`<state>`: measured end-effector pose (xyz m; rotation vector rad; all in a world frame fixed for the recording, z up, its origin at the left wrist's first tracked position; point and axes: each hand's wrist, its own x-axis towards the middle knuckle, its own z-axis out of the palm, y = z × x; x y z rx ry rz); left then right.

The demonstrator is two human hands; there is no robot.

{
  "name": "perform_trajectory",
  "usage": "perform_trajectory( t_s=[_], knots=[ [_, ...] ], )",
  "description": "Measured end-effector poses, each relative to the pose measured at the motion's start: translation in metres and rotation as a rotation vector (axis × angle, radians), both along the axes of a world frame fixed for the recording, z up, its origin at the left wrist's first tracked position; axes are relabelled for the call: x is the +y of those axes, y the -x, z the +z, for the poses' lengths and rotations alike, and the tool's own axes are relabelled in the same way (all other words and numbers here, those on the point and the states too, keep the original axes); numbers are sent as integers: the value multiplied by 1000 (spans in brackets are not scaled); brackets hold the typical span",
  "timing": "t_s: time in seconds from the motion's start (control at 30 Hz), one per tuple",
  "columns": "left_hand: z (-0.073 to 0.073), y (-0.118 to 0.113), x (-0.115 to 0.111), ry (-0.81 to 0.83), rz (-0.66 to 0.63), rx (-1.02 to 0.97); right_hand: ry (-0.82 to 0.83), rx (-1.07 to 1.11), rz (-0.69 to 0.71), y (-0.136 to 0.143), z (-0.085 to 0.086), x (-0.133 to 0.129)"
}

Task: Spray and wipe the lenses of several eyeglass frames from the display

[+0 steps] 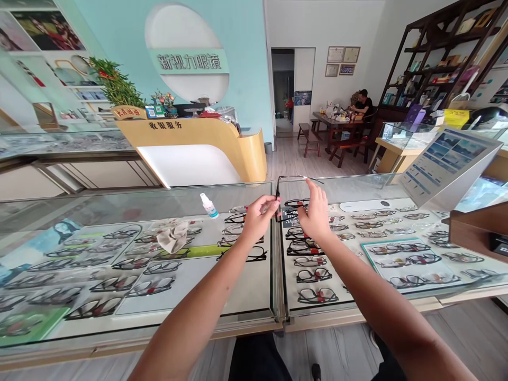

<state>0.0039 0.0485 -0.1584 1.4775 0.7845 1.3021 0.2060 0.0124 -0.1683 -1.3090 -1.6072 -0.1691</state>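
Note:
A pair of dark-framed eyeglasses (pixel 278 197) is held up above the glass counter, side-on to me. My left hand (pixel 260 216) pinches its front between thumb and fingers. One thin temple arm extends to the right, over my right hand (pixel 315 209). That hand's fingers are stretched out, thumb apart, with a fingertip at the temple arm. On the countertop to the left stands a white spray bottle (pixel 208 206) with a blue label. A crumpled beige cloth (pixel 173 237) lies nearer to me on the glass.
Rows of eyeglasses (pixel 313 275) show under the glass on both sides of the counter seam. A tilted display board (pixel 446 164) and a brown box (pixel 476 227) stand at right. Beyond are a cashier desk (pixel 246 153) and a person (pixel 362 103) seated at a table.

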Motion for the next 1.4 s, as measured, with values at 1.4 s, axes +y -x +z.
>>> perform_trajectory(
  t_s=[1.4],
  knots=[
    [6,1,-7,-289,67,236,186,-96,352,18,3,-12]
  ],
)
